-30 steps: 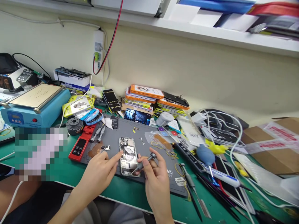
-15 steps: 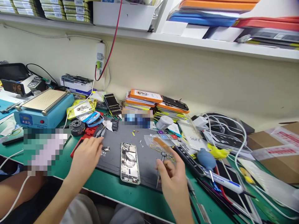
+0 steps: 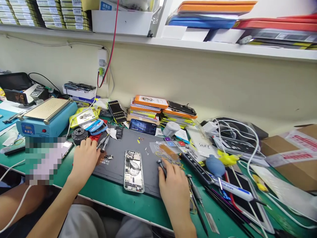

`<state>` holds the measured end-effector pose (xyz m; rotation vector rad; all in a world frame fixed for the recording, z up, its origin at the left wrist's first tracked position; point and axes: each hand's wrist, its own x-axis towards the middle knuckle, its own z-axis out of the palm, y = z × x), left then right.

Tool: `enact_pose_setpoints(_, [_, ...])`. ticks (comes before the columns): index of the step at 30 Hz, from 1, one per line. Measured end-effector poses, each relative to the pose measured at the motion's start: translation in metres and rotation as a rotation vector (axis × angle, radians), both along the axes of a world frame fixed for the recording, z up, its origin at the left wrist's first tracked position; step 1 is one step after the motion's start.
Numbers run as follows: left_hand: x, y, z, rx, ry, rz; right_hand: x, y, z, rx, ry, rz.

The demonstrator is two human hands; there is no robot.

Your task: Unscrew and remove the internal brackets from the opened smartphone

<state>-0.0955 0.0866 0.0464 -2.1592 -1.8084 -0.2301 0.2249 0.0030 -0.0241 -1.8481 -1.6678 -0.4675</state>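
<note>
the opened phone lies lengthwise away from me, just left of my right hand, which rests over the screwdriver, grip unclear; my left hand, empty with loose fingers, is farther off.

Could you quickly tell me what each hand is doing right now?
Left hand: open, palm down over the red holder.
Right hand: fingers laid over the screwdriver; grip cannot be told.

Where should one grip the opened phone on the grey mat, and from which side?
By its two long edges, from above at the near end. The opened phone lies flat on the mat with inner parts exposed, and both long sides look free.
</note>
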Motion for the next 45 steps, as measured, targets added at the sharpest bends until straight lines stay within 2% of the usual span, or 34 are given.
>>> enact_pose_setpoints(6, [-0.002, 0.011, 0.006, 0.049, -0.005, 0.039, -0.003, 0.000, 0.001, 0.063, -0.025, 0.005])
enact_pose_setpoints(10, [-0.005, -0.006, 0.019, 0.163, -0.096, 0.054, -0.005, -0.001, 0.009, 0.151, -0.017, 0.010])
enact_pose_setpoints(12, [0.002, -0.023, 0.024, 0.239, -0.225, -0.038, -0.010, -0.005, 0.020, 0.245, -0.017, 0.061])
enact_pose_setpoints(13, [0.008, -0.033, 0.025, 0.260, -0.285, -0.130, -0.014, -0.008, 0.026, 0.301, -0.023, 0.137])
enact_pose_setpoints(15, [0.027, -0.054, 0.025, 0.254, -0.345, -0.333, -0.027, -0.017, 0.039, 0.387, -0.048, 0.369])
enact_pose_setpoints(17, [0.049, -0.074, 0.022, 0.230, -0.377, -0.475, -0.042, -0.024, 0.048, 0.361, -0.065, 0.566])
enact_pose_setpoints(21, [0.078, -0.098, 0.022, 0.151, -0.497, -0.637, -0.056, -0.033, 0.052, 0.293, -0.016, 0.649])
enact_pose_setpoints(24, [0.077, -0.094, 0.029, -0.077, -0.672, -0.724, -0.052, -0.035, 0.046, 0.306, 0.137, 0.607])
enact_pose_setpoints(25, [0.073, -0.089, 0.029, -0.143, -0.723, -0.702, -0.050, -0.035, 0.044, 0.296, 0.250, 0.561])
enact_pose_setpoints(27, [0.065, -0.076, 0.025, -0.178, -0.759, -0.578, -0.050, -0.034, 0.043, 0.257, 0.582, 0.454])
enact_pose_setpoints(30, [0.057, -0.058, 0.006, -0.116, -0.684, -0.419, -0.057, -0.029, 0.048, 0.169, 1.101, 0.374])
enact_pose_setpoints(32, [0.057, -0.051, -0.009, -0.109, -0.644, -0.417, -0.065, -0.021, 0.054, 0.110, 1.275, 0.380])
enact_pose_setpoints(36, [0.059, -0.050, -0.031, -0.124, -0.615, -0.467, -0.081, -0.005, 0.058, 0.024, 1.354, 0.405])
enact_pose_setpoints(39, [0.060, -0.051, -0.036, -0.128, -0.598, -0.496, -0.090, 0.001, 0.049, -0.015, 1.346, 0.413])
enact_pose_setpoints(45, [0.057, -0.052, -0.038, -0.145, -0.603, -0.518, -0.099, -0.001, 0.021, 0.116, 0.932, 0.510])
